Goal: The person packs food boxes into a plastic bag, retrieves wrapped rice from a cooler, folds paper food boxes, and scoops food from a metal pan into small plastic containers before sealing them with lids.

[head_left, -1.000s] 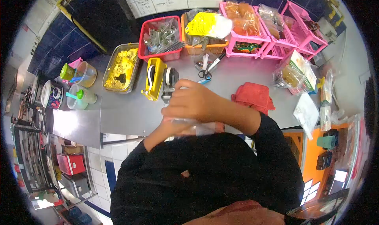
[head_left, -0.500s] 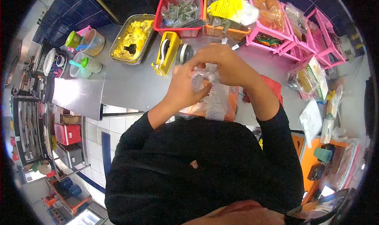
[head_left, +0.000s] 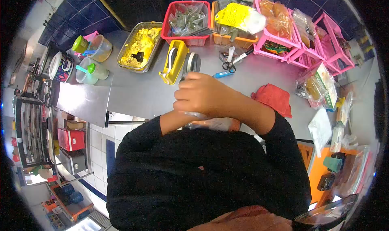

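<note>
My right hand (head_left: 204,94) is closed in a fist, with its knuckles toward the tape roll. Clear plastic film comes out just below it, part of a clear plastic bag (head_left: 212,123) with something orange in or under it. The bag's gathered top is hidden inside the fist. My left hand (head_left: 176,120) lies beneath the right; its fingers are covered. Just beyond the fist stand a yellow tape dispenser (head_left: 175,62) and a roll of tape (head_left: 193,63). Black-handled scissors (head_left: 229,66) and a blue pen-like tool (head_left: 223,74) lie to the right.
At the back are a tray of yellow food (head_left: 142,44), a red basket (head_left: 187,39) of small bags, an orange basket (head_left: 233,40) and pink racks (head_left: 283,54). A red cloth (head_left: 272,99) lies right; plastic containers (head_left: 100,48) stand left on the steel counter (head_left: 133,89).
Both hands have come closer to my body. The right has swung over the left and closed into a fist. The bag is lower, and the scissors have come into view.
</note>
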The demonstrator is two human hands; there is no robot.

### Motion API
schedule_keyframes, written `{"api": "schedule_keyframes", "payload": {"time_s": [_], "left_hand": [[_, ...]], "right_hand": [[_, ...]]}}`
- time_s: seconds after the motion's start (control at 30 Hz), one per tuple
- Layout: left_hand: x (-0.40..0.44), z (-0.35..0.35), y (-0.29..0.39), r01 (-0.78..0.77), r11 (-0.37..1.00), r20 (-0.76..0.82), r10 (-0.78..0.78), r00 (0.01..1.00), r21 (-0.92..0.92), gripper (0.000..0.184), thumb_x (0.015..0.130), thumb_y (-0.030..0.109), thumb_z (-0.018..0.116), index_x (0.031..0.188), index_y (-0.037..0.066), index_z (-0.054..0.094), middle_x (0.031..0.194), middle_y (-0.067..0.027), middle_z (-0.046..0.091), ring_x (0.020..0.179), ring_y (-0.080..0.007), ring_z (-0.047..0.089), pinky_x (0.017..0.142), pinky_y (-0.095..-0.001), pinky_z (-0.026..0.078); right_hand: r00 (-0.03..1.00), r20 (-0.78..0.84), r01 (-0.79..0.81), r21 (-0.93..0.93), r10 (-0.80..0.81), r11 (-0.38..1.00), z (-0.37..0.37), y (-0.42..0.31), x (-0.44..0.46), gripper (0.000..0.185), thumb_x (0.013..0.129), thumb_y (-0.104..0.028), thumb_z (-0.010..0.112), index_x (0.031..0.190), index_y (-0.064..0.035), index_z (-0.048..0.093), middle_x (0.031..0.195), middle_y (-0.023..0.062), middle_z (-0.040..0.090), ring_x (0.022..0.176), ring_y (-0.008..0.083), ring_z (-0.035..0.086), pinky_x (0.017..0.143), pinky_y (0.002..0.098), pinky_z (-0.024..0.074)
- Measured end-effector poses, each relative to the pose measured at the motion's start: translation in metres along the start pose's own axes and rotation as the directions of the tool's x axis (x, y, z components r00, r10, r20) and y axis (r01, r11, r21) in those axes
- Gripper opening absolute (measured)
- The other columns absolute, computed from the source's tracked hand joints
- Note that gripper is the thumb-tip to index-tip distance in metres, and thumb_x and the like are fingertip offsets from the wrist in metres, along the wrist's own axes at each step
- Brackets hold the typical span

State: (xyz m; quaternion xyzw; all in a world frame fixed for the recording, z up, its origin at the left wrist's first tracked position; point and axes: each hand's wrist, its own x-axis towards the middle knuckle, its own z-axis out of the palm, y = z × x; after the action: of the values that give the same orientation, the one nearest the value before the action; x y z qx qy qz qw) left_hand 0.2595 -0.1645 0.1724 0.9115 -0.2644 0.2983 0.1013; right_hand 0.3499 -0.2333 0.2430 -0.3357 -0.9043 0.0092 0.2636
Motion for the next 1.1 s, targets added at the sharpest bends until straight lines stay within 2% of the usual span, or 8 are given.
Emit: {"api": "schedule_keyframes", "payload": {"time_s": [0.17,0.3,0.47,0.6,0.73,0.83,1.0,1.1], "left_hand": [[-0.006,-0.035,0.005,-0.066,0.986,-0.067,0.077,0.995,0.15,0.044,0.061,0.029,0.078,0.093,0.006,0.06,0.078,-0.0042,0.052,0.073,-0.0207,0.053,0.067,-0.0323,0.047],[0.011,-0.089,0.01,-0.037,0.964,-0.206,0.093,0.974,0.264,0.032,0.064,0.036,0.073,0.074,0.011,0.057,0.065,0.0015,0.043,0.053,-0.0134,0.045,0.045,-0.0257,0.036],[0.046,-0.163,0.012,-0.052,0.907,-0.139,0.12,0.983,0.418,0.045,0.07,0.053,0.061,0.057,0.014,0.043,0.056,0.0011,0.032,0.047,-0.0146,0.039,0.039,-0.0277,0.027],[0.038,-0.21,0.003,0.262,0.898,-0.085,-0.248,0.965,0.353,0.053,0.087,0.047,0.052,0.056,0.004,0.046,0.056,-0.0056,0.043,0.05,-0.0204,0.045,0.044,-0.0346,0.034],[-0.007,-0.211,-0.021,0.971,0.215,-0.45,-0.881,0.146,-0.107,0.042,0.086,0.047,0.055,0.066,0.01,0.051,0.06,0.0022,0.043,0.055,-0.0093,0.045,0.046,-0.0294,0.031],[-0.027,-0.202,-0.048,0.955,0.297,-0.493,-0.83,0.261,0.005,0.04,0.089,0.044,0.052,0.07,0.009,0.052,0.065,0.0008,0.045,0.059,-0.0102,0.047,0.049,-0.0296,0.033],[-0.036,-0.2,-0.029,0.804,0.503,-0.507,-0.627,0.592,0.317,0.038,0.093,0.04,0.046,0.076,0.007,0.053,0.073,-0.0017,0.049,0.066,-0.0117,0.05,0.055,-0.0299,0.038],[-0.034,-0.19,0.018,0.879,0.425,-0.534,-0.806,0.258,-0.218,0.045,0.095,0.042,0.043,0.065,0.008,0.047,0.056,0.0018,0.039,0.053,-0.0086,0.044,0.047,-0.0275,0.033]], "right_hand": [[0.98,0.09,-0.192,0.655,0.177,0.731,-0.051,0.038,-0.05,0.044,0.072,-0.03,0.071,0.112,-0.0151,0.06,0.111,0.0053,0.058,0.108,0.0179,0.053,0.086,0.0356,0.0442],[0.577,0.39,-0.436,0.89,0.718,-0.134,0.015,0.099,-0.133,0.065,0.082,-0.045,0.061,0.134,-0.0114,0.042,0.125,0.0108,0.052,0.116,0.0219,0.048,0.095,0.0397,0.0417],[0.73,0.349,0.159,0.75,0.588,-0.642,0.183,0.098,-0.137,0.062,0.086,-0.046,0.054,0.13,-0.0028,0.043,0.115,0.0137,0.058,0.102,0.0269,0.058,0.091,0.043,0.0462],[0.571,0.306,0.139,0.879,0.762,-0.457,0.087,0.038,-0.096,0.06,0.078,-0.032,0.065,0.125,0.0015,0.046,0.108,0.0184,0.06,0.092,0.0286,0.062,0.085,0.0418,0.0498],[0.633,-0.314,-0.017,0.908,0.708,0.418,0.005,0.03,-0.069,0.078,0.065,-0.042,0.078,0.125,-0.0026,0.047,0.112,0.0139,0.057,0.1,0.0263,0.057,0.09,0.0398,0.045],[0.686,-0.658,-0.118,0.323,0.312,0.939,-0.023,0.039,-0.065,0.071,0.064,-0.047,0.077,0.119,-0.0103,0.053,0.104,0.0076,0.06,0.092,0.0239,0.059,0.084,0.0348,0.0469],[0.83,-0.554,-0.12,-0.302,-0.071,0.946,0.023,0.04,-0.099,0.041,0.072,-0.028,0.071,0.109,-0.0137,0.058,0.099,0.0047,0.06,0.097,0.0243,0.056,0.084,0.0389,0.044],[0.73,-0.636,-0.425,-0.136,0.25,0.895,0.065,0.096,-0.135,0.024,0.073,-0.012,0.067,0.096,-0.013,0.06,0.098,0.0095,0.059,0.098,0.0251,0.055,0.084,0.0408,0.0428]]}}
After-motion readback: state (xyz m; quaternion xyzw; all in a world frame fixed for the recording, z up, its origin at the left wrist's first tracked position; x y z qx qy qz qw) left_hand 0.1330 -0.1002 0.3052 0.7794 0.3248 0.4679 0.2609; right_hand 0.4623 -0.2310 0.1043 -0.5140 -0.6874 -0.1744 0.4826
